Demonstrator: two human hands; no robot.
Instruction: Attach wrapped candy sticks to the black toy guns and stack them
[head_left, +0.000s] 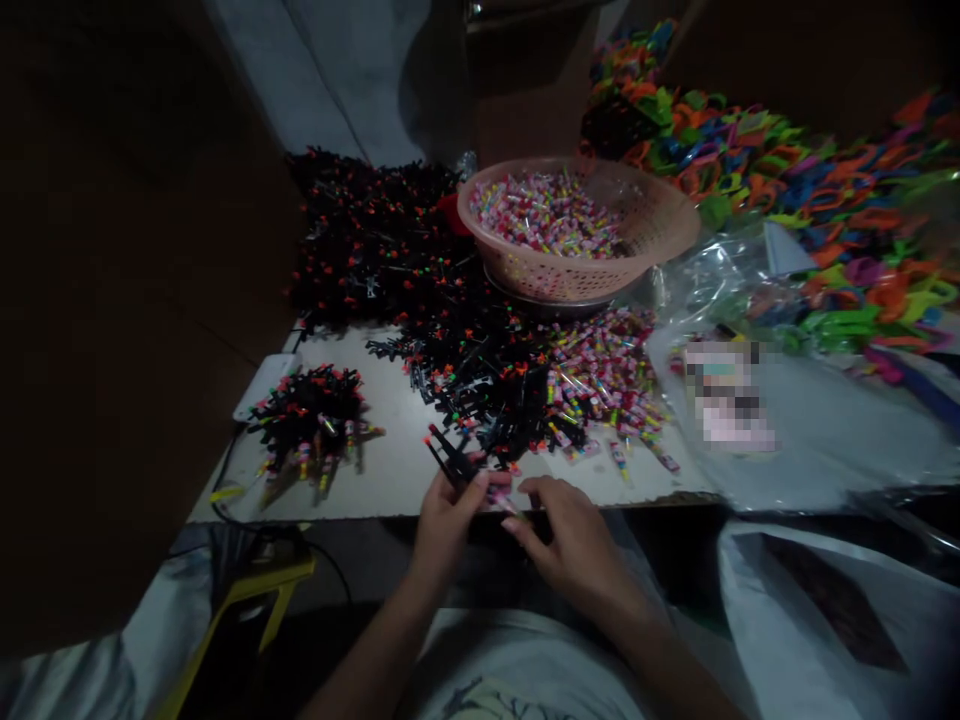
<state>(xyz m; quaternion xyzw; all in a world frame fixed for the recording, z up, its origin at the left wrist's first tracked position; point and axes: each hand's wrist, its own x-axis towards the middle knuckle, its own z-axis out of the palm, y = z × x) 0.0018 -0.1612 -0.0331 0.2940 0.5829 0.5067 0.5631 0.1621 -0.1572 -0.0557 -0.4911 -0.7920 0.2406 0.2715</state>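
Observation:
At the table's front edge, my left hand (452,515) is closed round a black plastic toy piece (450,460) with orange tips, which points up and left. A small pink-labelled tube (504,498) sticks out of the same grip to the right. My right hand (566,530) meets the tube's end with bent thumb and forefinger; blur hides the exact contact. Just beyond my hands lies a heap of black pieces (480,370) with orange and green tips. Beside it is a pile of small pink and yellow tubes (607,370).
A pink perforated basket (570,275) of tubes stands behind the piles. At left, a bunch of black pieces with tubes attached (311,420) lies near a white box (266,385). Clear plastic bags (832,420) cover the right side, below colourful plastic pieces (787,190). A yellow stool (247,610) stands below.

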